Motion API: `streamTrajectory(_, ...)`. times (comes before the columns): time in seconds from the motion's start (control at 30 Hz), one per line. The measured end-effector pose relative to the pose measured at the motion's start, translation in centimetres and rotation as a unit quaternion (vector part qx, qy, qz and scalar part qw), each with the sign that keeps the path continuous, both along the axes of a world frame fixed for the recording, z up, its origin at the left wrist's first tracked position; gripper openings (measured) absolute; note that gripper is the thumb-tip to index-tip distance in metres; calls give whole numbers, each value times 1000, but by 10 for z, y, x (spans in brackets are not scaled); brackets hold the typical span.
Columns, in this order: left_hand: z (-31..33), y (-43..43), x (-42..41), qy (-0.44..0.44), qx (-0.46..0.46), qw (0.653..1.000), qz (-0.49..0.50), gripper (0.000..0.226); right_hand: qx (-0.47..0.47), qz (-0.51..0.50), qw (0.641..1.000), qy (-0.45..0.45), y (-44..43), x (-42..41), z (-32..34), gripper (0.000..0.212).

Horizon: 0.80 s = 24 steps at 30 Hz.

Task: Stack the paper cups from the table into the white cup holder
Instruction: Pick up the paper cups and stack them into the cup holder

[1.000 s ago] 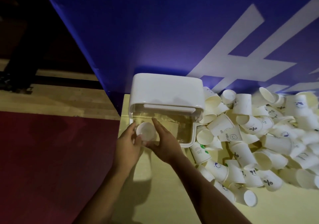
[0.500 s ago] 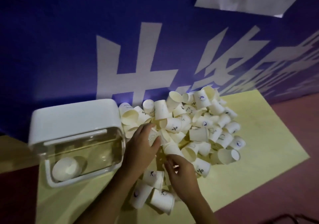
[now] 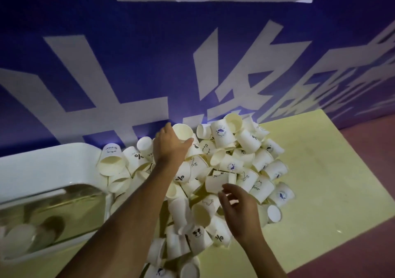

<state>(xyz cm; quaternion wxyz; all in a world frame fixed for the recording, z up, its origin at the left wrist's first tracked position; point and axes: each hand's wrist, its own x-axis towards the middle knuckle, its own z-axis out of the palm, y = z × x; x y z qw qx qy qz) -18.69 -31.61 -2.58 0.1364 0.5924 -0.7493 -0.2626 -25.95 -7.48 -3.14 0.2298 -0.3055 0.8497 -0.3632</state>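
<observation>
Resting in left hand (image 3: 171,147), one paper cup (image 3: 183,131)

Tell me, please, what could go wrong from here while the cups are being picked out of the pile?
1. The left hand grips a cup at the top of the loose pile; lifting it may tumble neighbours toward the table edge.
2. The left forearm crosses low over cups beside the holder and could sweep them.
3. Cups face every way, so one may nest crookedly.
</observation>
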Motion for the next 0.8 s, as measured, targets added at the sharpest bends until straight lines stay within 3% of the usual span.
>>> streamTrajectory(0.13, -6, 3, -5, 2, -45, 999, 10, 70, 4, -11, 1000, 9, -17, -38, -1, 39)
streamTrajectory(0.4, 32, 61, 44, 171, -42, 984, 28, 80, 7, -50, 997, -57, -100, -101, -8, 97)
streamTrajectory(0.63, 24, 96, 86, 182, -27, 982, 40, 70, -18, -43, 997, -54, -123, -104, -23, 48)
streamTrajectory(0.8, 25, 101, 107, 208, -18, 977, 49, 69, -61, -53, 995, -64, -103, -87, 1, 58)
